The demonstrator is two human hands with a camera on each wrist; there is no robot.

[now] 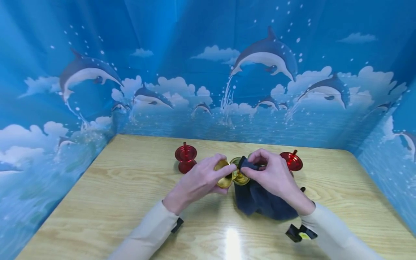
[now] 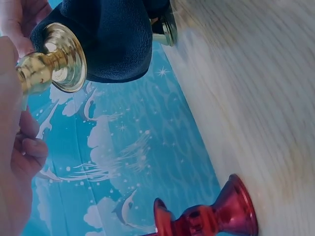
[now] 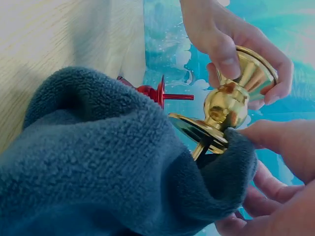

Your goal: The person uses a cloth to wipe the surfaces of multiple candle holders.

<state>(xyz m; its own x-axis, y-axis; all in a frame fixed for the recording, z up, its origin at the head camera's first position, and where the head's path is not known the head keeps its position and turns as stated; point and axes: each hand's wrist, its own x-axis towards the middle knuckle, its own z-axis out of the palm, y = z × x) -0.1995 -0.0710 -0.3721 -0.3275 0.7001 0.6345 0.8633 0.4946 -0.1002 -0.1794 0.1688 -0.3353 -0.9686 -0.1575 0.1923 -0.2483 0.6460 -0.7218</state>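
Note:
My left hand grips a shiny gold candlestick by its flared base, holding it tilted above the table. Its dish and thin spike point toward my right hand. There, thumb and fingers pinch a fold of dark blue cloth against the dish's edge, beside the spike. The rest of the cloth hangs below the right hand in the head view. Behind the cloth, the gold foot of another object shows on the table in the left wrist view; most of it is hidden.
A red candlestick stands on the wooden table beyond my left hand. Another red candlestick is beyond the right hand, partly covered by it. A blue curtain printed with dolphins surrounds the table's back and sides.

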